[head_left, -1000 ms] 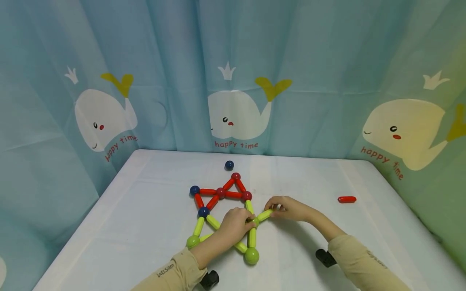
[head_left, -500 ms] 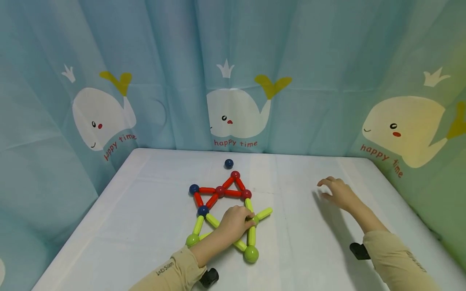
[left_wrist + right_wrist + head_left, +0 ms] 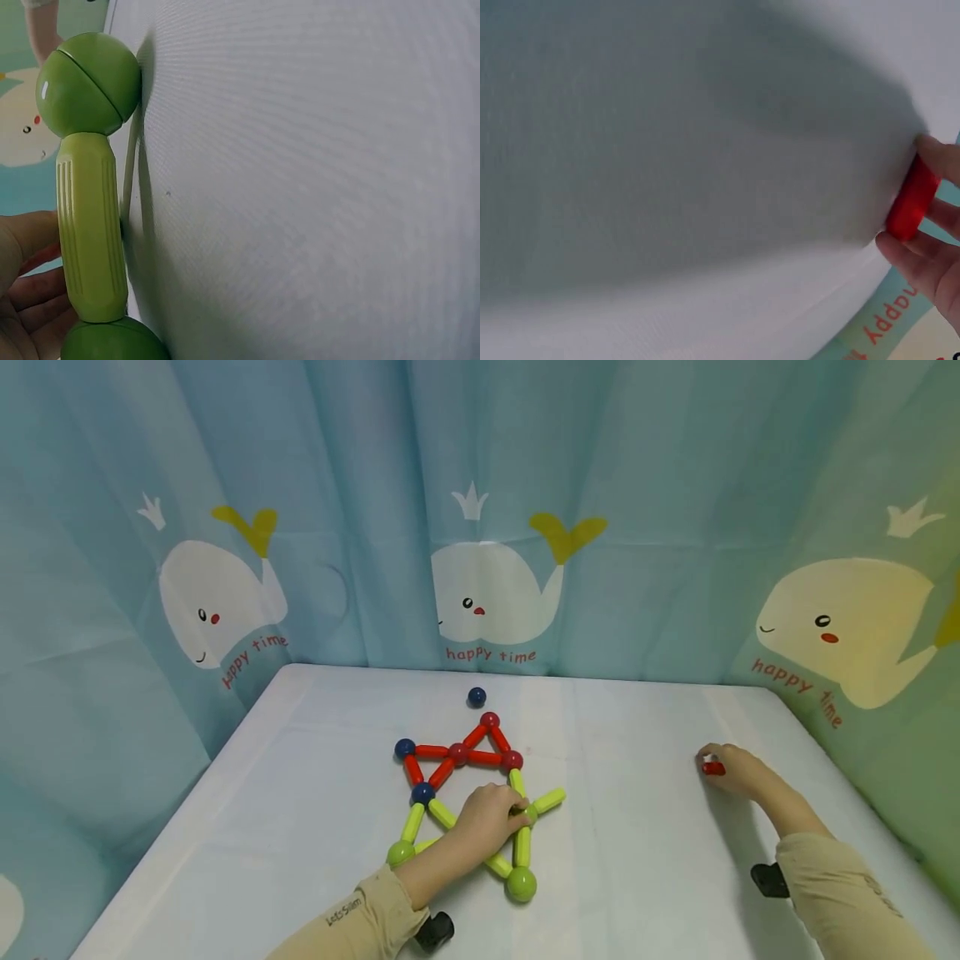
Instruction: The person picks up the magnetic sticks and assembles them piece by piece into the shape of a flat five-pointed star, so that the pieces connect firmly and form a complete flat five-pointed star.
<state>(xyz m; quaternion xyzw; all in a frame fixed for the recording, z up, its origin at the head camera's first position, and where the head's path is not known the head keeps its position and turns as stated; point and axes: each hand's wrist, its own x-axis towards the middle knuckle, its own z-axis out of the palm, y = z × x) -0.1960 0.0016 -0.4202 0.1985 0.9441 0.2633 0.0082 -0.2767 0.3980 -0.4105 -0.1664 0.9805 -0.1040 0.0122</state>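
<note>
My left hand [image 3: 483, 820] curls its fingers around a green ball [image 3: 531, 815] in the magnetic rod-and-ball figure, mostly covering that joint. From this ball a light green rod [image 3: 551, 800] juts out to the right with its far end free. In the left wrist view, a ridged green rod [image 3: 91, 229] joins a larger green ball [image 3: 88, 84], and the left hand's fingers show behind it. Far to the right, my right hand [image 3: 741, 774] pinches a loose red rod [image 3: 713, 768] between thumb and fingers. The right wrist view shows this red rod [image 3: 913, 199] close over the table.
Red rods, dark red balls [image 3: 458, 754] and blue balls [image 3: 423, 793] form two triangles at the figure's far end. A lone blue ball [image 3: 476, 697] lies behind them on the white table [image 3: 622, 727]. A whale-print curtain [image 3: 645, 527] hangs along the back.
My right hand has let go of the jutting light green rod, moved right across the table and taken hold of the red rod. My left hand stays at the green ball.
</note>
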